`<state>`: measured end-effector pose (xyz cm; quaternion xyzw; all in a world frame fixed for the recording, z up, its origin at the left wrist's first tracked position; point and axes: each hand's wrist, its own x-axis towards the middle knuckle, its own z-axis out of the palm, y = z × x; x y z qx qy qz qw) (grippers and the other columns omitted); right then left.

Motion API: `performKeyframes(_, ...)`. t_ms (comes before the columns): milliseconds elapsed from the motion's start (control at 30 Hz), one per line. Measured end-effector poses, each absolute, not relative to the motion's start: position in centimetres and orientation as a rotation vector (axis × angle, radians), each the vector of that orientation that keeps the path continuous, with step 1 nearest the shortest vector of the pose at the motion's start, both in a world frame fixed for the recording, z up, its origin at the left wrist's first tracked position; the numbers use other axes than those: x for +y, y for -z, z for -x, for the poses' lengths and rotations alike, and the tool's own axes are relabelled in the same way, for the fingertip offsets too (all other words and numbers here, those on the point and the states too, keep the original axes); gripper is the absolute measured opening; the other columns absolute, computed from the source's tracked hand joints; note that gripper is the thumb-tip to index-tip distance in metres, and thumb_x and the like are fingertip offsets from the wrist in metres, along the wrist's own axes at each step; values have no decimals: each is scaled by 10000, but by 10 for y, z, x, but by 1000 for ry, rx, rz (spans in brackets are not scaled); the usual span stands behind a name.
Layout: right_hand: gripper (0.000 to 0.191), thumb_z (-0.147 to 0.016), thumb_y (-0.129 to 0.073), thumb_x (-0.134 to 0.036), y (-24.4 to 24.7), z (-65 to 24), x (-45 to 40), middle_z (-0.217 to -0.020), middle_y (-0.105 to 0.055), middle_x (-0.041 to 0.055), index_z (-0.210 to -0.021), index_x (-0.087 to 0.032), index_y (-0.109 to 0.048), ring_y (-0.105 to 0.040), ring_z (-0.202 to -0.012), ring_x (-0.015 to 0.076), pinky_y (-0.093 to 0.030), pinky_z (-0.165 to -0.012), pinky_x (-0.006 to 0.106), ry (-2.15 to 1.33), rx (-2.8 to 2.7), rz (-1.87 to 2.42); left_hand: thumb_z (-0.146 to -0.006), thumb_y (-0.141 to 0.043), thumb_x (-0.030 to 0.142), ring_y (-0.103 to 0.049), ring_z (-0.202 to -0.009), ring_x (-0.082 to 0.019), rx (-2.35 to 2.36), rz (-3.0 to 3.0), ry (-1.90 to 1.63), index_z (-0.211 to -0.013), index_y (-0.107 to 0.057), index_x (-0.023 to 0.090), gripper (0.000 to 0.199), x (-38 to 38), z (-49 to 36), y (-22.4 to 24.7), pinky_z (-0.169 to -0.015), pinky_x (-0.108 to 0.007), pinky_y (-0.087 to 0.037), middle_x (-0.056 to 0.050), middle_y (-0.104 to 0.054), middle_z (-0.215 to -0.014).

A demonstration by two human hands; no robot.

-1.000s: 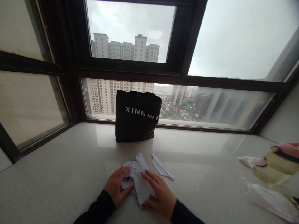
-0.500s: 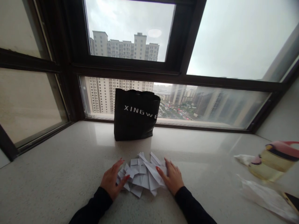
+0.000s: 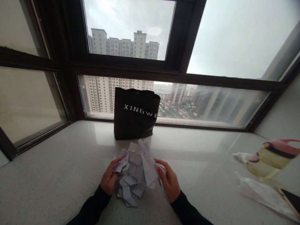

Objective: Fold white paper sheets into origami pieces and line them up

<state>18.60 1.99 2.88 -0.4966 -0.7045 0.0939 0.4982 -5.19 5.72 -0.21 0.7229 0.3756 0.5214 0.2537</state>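
Observation:
A loose heap of folded white paper pieces (image 3: 136,170) lies on the speckled white counter (image 3: 70,175), spread between my two hands. At the heap's left side my left hand (image 3: 110,177) has its thumb and fingers closed round a few small pieces. On the right, my right hand (image 3: 169,180) holds larger pointed sheets between thumb and fingers, their tips tilted over the heap. Behind the papers stands a black bag (image 3: 136,115) with white lettering, upright near the window.
To the right stands a yellowish bottle (image 3: 269,162) with a pink lid. Crumpled clear plastic (image 3: 262,195) lies in front of it, beside a dark phone (image 3: 292,200) at the right edge. A dark window frame (image 3: 211,126) borders the counter's back.
Both hands have closed on paper pieces. The heap has stretched lengthwise, some pieces nearer the bag and others nearer me. My right hand has shifted slightly left.

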Motion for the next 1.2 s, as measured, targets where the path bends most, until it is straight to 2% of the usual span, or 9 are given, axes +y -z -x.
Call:
performKeyframes(133,302,-802,-352,-382,-17,-192,26,-1119,-515,87,-963,-213,-544,-344,-1138,271,-300,-894,477,-41,-1698,1402,-701,-275,112,-436,-1063,-211,1028,-2032,-1498,-1146,-359,159,455,63,62,3,-918,-424,-315,-99,-506,-1109)
performKeyframes(333,609,-646,-569,-432,4,-181,28,-1134,-522,103,-1180,-206,-385,-415,-1085,288,-260,-912,488,-213,-1920,1543,-778,-351,308,-403,-1100,-247,1306,-2374,-1223,-1147,-395,205,386,57,48,13,-883,-468,-336,-111,-412,-1230)
performKeyframes(400,672,-591,-634,-367,-1,-174,23,-1117,-533,85,-1191,-215,-372,-472,-1023,258,-322,-887,432,-324,-2008,1415,-757,-399,368,-417,-1088,-250,1242,-2466,-1101,-1145,-404,227,413,50,40,13,-887,-477,-330,-92,-437,-1217)
performKeyframes(567,389,-700,-510,-160,-18,-164,12,-954,-591,25,-1075,-249,-457,-568,-755,150,-463,-675,265,-451,-1878,1210,-756,-436,294,-388,-1113,-213,973,-2458,-1155,-1157,-383,200,415,41,30,2,-903,-371,-361,-95,-411,-1229)
performKeyframes(700,324,-768,-378,-120,-27,-175,10,-1034,-563,58,-1063,-234,-449,-500,-958,186,-409,-790,339,-146,-1685,1085,-803,-334,211,-342,-1140,-208,1040,-2362,-1362,-1159,-367,201,358,42,36,-8,-932,-395,-310,-97,-358,-1252)
performKeyframes(833,390,-687,-370,-79,-36,-182,2,-1022,-595,5,-984,-268,-537,-438,-1038,237,-315,-842,436,23,-1883,1056,-810,-234,312,-290,-1163,-252,1057,-2343,-1478,-1176,-349,179,406,41,48,-17,-944,-441,-249,-100,-307,-1279)
performKeyframes(1000,360,-680,-361,-133,-38,-181,-1,-880,-641,-5,-939,-261,-576,-496,-952,243,-300,-812,434,58,-1879,1195,-816,-251,261,-346,-1123,-225,1227,-2250,-1642,-1139,-362,196,348,48,57,-16,-923,-400,-287,-78,-374,-1226)
performKeyframes(1100,291,-748,-396,-228,-26,-181,10,-1027,-584,38,-999,-230,-543,-463,-1002,239,-314,-836,415,82,-1840,1320,-808,-297,269,-374,-1106,-221,1310,-2391,-1436,-1115,-390,218,325,53,54,-3,-895,-393,-321,-75,-404,-1211)
performKeyframes(1200,484,-710,-490,-409,-12,-178,20,-1172,-482,108,-1134,-179,-453,-382,-1095,285,-314,-868,441,-10,-1911,1475,-757,-404,341,-371,-1109,-267,1366,-2546,-1074,-1168,-349,241,427,51,45,11,-882,-465,-310,-89,-381,-1249)
